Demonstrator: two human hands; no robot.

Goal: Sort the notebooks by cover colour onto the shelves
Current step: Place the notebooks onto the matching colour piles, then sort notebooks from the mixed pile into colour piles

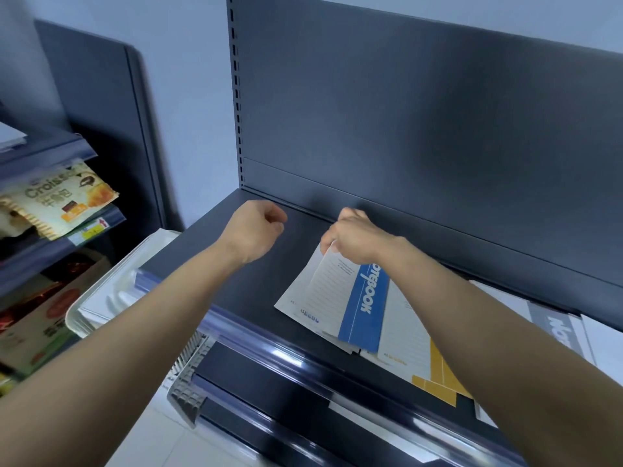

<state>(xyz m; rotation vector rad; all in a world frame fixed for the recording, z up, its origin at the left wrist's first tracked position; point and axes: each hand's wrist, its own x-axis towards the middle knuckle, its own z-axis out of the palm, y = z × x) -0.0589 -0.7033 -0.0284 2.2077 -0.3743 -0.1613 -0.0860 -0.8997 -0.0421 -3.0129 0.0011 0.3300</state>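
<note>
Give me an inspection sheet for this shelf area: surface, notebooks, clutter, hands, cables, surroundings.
Surface: dark top shelf, partly bare.
Job's things: blue notebook on the shelf; yellow notebook at its right; grey notebook farther right.
Clutter: white tray below the shelf's left end.
Hands: right hand grips the blue notebook's far edge; left hand curled, holding nothing.
Cables: nothing seen.
Surroundings: croissant packet on the left-hand shelving; dark back panel.
</note>
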